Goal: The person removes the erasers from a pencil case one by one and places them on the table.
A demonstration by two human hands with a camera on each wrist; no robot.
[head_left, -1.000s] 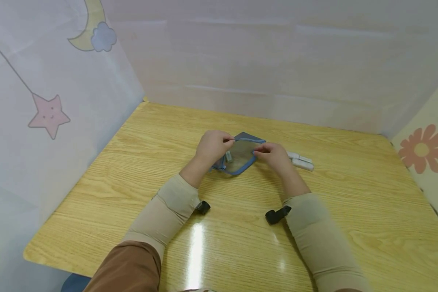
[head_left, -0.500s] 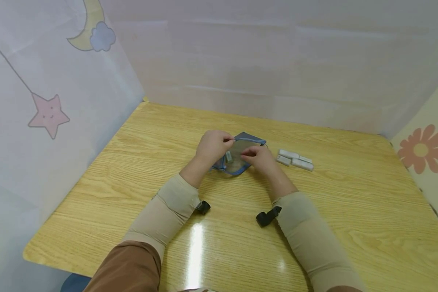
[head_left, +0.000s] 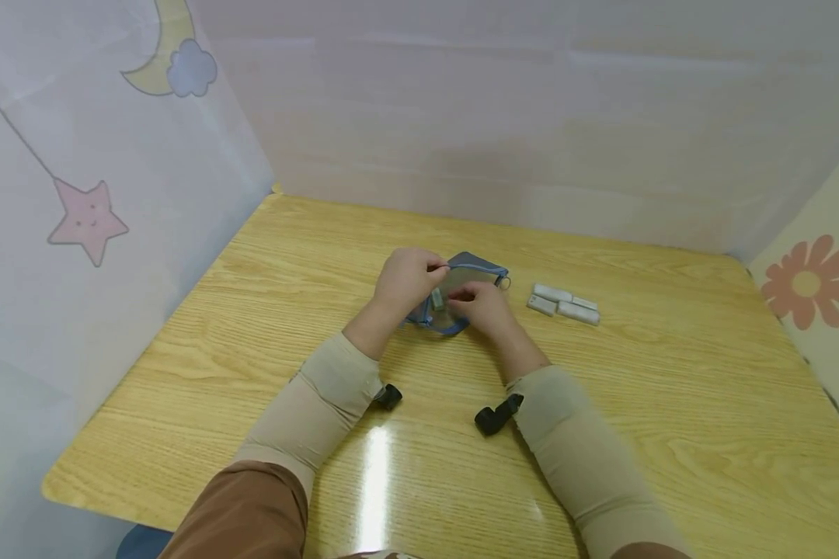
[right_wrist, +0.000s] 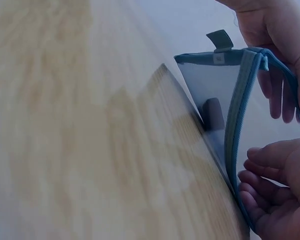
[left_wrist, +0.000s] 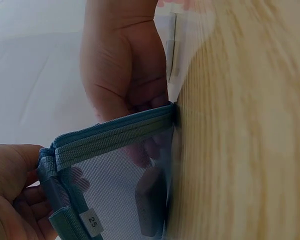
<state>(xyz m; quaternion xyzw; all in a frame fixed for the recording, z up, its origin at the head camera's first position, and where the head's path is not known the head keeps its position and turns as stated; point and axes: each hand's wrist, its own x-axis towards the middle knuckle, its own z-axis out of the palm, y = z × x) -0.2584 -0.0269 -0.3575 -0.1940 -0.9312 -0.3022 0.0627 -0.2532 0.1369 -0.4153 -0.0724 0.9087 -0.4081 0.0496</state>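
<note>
A blue-edged mesh zipper pouch stands on the table with its mouth spread. My left hand pinches the pouch's upper edge, which the left wrist view shows at a corner. My right hand reaches into the mouth, thumb and fingers loosely bent with a gap between them and nothing seen in them. Inside the pouch lies a small block, dark in the wrist views and pale in the head view. In the right wrist view the right fingertips stand apart from it.
Several small white blocks lie together on the wooden table, right of the pouch. A small ring hangs at the pouch's right corner. Printed cloth walls stand behind and at both sides.
My right hand has let go of the pouch's right edge and moved left into its mouth, uncovering more of the white blocks. The left hand has kept its pinch in place.
</note>
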